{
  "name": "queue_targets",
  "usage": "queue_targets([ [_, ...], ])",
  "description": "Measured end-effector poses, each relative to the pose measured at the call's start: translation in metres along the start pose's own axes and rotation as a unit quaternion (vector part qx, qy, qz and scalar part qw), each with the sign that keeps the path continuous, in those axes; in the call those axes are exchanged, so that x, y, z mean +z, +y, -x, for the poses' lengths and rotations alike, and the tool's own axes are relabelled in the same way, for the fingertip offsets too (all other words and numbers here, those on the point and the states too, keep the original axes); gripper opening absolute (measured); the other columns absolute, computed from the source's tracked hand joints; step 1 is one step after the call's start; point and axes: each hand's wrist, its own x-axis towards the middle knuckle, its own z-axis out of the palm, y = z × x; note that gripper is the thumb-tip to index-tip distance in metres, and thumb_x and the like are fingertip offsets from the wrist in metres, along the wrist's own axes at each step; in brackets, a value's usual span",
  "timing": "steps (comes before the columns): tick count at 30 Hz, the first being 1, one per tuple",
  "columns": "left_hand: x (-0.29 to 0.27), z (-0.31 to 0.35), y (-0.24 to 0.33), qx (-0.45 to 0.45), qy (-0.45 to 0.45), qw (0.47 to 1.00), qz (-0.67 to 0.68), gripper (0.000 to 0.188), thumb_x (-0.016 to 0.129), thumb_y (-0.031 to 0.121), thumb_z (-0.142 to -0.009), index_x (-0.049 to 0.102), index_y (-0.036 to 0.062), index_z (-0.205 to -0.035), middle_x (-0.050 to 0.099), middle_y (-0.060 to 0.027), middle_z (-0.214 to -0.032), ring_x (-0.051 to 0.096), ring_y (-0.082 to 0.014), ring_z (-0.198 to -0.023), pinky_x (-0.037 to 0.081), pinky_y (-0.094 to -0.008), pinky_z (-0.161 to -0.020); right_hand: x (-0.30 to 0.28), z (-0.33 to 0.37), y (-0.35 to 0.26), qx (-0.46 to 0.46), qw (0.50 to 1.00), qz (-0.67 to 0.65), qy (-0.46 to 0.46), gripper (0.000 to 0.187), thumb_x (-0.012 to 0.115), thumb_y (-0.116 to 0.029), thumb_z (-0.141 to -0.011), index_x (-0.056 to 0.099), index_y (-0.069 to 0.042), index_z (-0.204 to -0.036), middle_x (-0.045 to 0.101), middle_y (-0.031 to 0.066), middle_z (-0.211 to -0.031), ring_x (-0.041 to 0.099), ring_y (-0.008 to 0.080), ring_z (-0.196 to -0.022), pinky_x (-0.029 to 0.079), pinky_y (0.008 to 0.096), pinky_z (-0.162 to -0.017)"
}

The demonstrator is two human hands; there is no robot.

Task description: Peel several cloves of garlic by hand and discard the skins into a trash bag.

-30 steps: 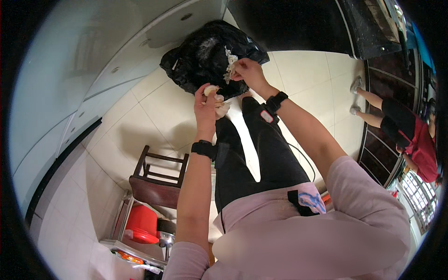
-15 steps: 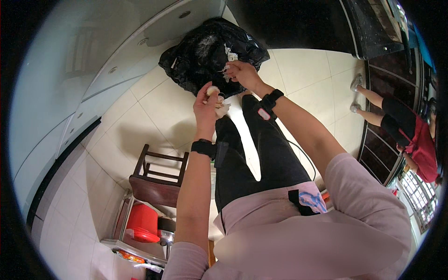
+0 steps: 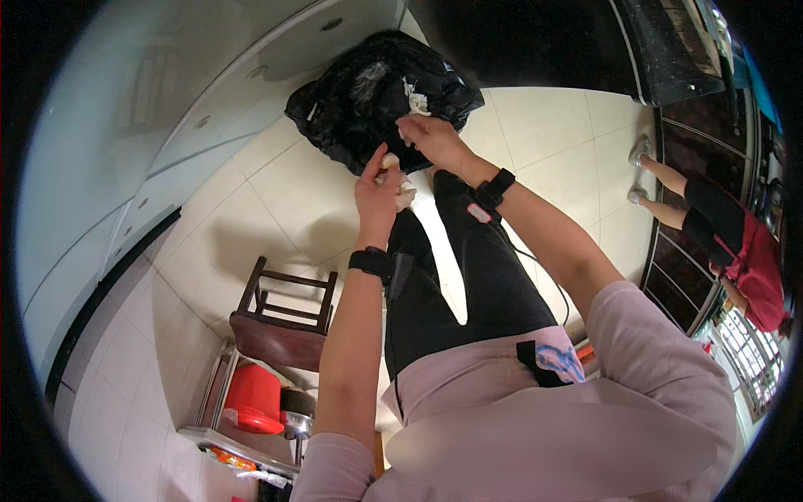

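From where I'm standing, the left hand (image 3: 376, 197) has a pale garlic clove (image 3: 389, 161) (looks like one, anyway) pinched btwn thumb & finger, nr the close edge of the black bag (image 3: 343, 109). A pale papery clump (image 3: 405, 197) sits against the same hand, prob. tucked under the lower fingers. The right hand (image 3: 442, 144) is over the bag w/ fingers drawn in; a pale shred (image 3: 407, 141) shows at the tips, but can't tell if it's pinched or just clinging.

Main risk: clove's held by the tips only, so a slack pinch could drop it in the bag or onto the tiled floor (image 3: 276, 192). Clump could slip too, b/c the thumb & finger are busy w/ the clove. Loose bits might miss if the soft bag rim sags.

Count: 2 hands, 1 clove I can make out, 1 clump, 1 bag, 2 wristbands (image 3: 370, 263), 1 dark stool (image 3: 280, 339), 1 red container (image 3: 255, 397), 1 other person (image 3: 757, 276) off right. White scraps (image 3: 416, 100) on the bag: too small to count.
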Motion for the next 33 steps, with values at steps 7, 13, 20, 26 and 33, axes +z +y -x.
queue_targets([
  [7, 0.000, 0.000, -0.007, 0.075, 0.013, 0.995, -0.070, 0.043, 0.058, 0.013, -0.086, 0.049, 0.0059, -0.128, 0.063, -0.0048, -0.096, 0.058, -0.0105, -0.079, 0.048, -0.0235, -0.071, -0.002, 0.028, -0.026, -0.126, 0.986, 0.043, -0.099, 0.025, 0.061, -0.017, -0.084, 0.062, -0.003, -0.105, 0.067, 0.0118, -0.089, 0.065, 0.0197, -0.078, 0.049, 0.0268, -0.070],
  [13, 0.004, 0.009, 0.014, 0.053, 0.050, 0.972, -0.223, 0.041, 0.059, 0.011, -0.085, 0.051, 0.0006, -0.124, 0.063, -0.0101, -0.103, 0.058, -0.0139, -0.091, 0.047, -0.0242, -0.078, -0.004, 0.032, -0.028, -0.106, 0.991, 0.021, -0.076, 0.021, 0.061, -0.017, -0.084, 0.063, -0.002, -0.099, 0.067, 0.0122, -0.084, 0.066, 0.0210, -0.077, 0.051, 0.0281, -0.070],
  [20, -0.002, 0.002, -0.003, 0.199, 0.086, 0.923, -0.317, 0.033, 0.062, 0.010, -0.080, 0.061, 0.0085, -0.113, 0.065, -0.0090, -0.095, 0.062, -0.0221, -0.086, 0.049, -0.0318, -0.075, -0.007, 0.033, -0.031, -0.169, 0.982, 0.054, -0.066, 0.019, 0.060, -0.018, -0.083, 0.063, -0.002, -0.093, 0.066, 0.0148, -0.080, 0.066, 0.0262, -0.075, 0.051, 0.0311, -0.068],
  [26, -0.001, 0.005, 0.004, 0.236, 0.113, 0.831, -0.491, 0.030, 0.066, 0.016, -0.073, 0.064, 0.0130, -0.102, 0.063, -0.0055, -0.085, 0.058, -0.0274, -0.075, 0.048, -0.0378, -0.070, -0.010, 0.024, -0.033, -0.209, 0.957, 0.159, -0.124, 0.021, 0.060, -0.021, -0.080, 0.064, -0.003, -0.090, 0.064, 0.0169, -0.079, 0.063, 0.0312, -0.073, 0.050, 0.0345, -0.065],
  [33, -0.003, 0.010, 0.016, 0.217, 0.106, 0.797, -0.554, 0.035, 0.070, 0.016, -0.068, 0.066, 0.0150, -0.103, 0.064, -0.0029, -0.090, 0.058, -0.0264, -0.081, 0.049, -0.0366, -0.069, -0.009, 0.024, -0.038, -0.193, 0.958, 0.157, -0.140, 0.019, 0.058, -0.019, -0.080, 0.064, -0.003, -0.085, 0.063, 0.0164, -0.077, 0.062, 0.0316, -0.073, 0.050, 0.0357, -0.067],
])
